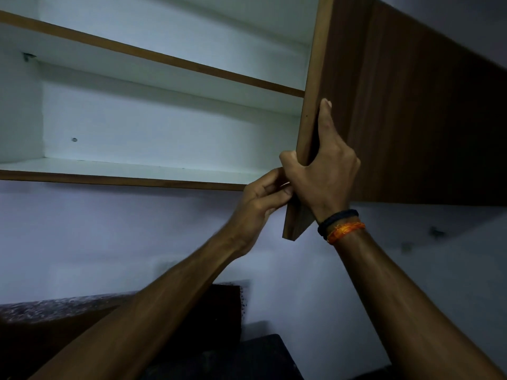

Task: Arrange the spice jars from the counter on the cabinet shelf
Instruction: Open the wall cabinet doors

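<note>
Right hand [322, 171] grips the open cabinet door [310, 127] at frame centre-right, left hand [263, 198] pinching its lower edge, beside the white cabinet shelf [131, 167] at left.

The room is dim, with a pale bluish wall [109, 237] as the landmark. Above the wall hangs a brown wooden cupboard [425, 119] with a white inside. Below the wall lies a dark speckled stone surface [55, 308].
</note>
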Available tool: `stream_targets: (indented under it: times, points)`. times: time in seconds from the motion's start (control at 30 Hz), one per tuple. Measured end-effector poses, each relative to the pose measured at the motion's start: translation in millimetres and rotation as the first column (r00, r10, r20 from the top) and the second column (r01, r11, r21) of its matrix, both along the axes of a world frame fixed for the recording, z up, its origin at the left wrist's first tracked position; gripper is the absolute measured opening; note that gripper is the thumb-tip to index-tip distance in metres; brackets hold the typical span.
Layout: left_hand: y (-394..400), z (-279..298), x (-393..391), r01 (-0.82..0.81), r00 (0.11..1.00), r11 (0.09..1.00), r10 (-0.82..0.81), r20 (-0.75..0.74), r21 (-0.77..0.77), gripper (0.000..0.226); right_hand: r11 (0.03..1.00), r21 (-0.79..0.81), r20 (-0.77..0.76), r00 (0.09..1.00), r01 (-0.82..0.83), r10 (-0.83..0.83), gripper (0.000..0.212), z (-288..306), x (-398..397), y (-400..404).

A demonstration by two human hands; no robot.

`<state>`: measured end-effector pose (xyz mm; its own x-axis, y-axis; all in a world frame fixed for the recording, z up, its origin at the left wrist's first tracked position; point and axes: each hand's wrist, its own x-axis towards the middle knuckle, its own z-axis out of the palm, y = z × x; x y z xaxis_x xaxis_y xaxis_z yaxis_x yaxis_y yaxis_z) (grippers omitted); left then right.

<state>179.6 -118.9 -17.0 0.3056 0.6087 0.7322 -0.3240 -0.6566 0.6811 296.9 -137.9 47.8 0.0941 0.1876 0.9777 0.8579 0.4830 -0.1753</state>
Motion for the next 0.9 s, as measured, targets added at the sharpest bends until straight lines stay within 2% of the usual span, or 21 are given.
stream_targets:
  times: [0.13, 0.27, 0.47, 0.73, 0.9]
  points:
    - [-3, -11, 34, 0.025, 0.991, 0.995, -0.012, -0.133, 0.095, 0.051, 0.999, -0.012, -0.026, 0.999, 0.032, -0.033, 0.086, 0, 26, -18]
    - [0, -21, 66, -0.007, 0.960, 0.975, 0.069, -0.273, 0.221, 0.086, 1.000, -0.006, -0.071, 0.997, 0.005, -0.006, 0.082, 0, 50, -32]
    - [3, -22, 113, 0.008, 0.926, 0.897, 0.160, -0.342, 0.442, 0.111, 0.999, -0.016, -0.080, 0.996, -0.046, 0.045, 0.075, 0, 98, -55]
    - [11, -28, 172, -0.002, 0.940, 0.803, 0.205, -0.272, 0.596, 0.120, 0.997, -0.044, -0.074, 0.995, 0.065, -0.068, 0.078, -6, 148, -67]
    - [13, -28, 205, -0.004, 0.912, 0.750, 0.274, -0.306, 0.662, 0.120, 0.960, 0.040, -0.034, 0.961, 0.276, -0.275, 0.076, -10, 175, -69]
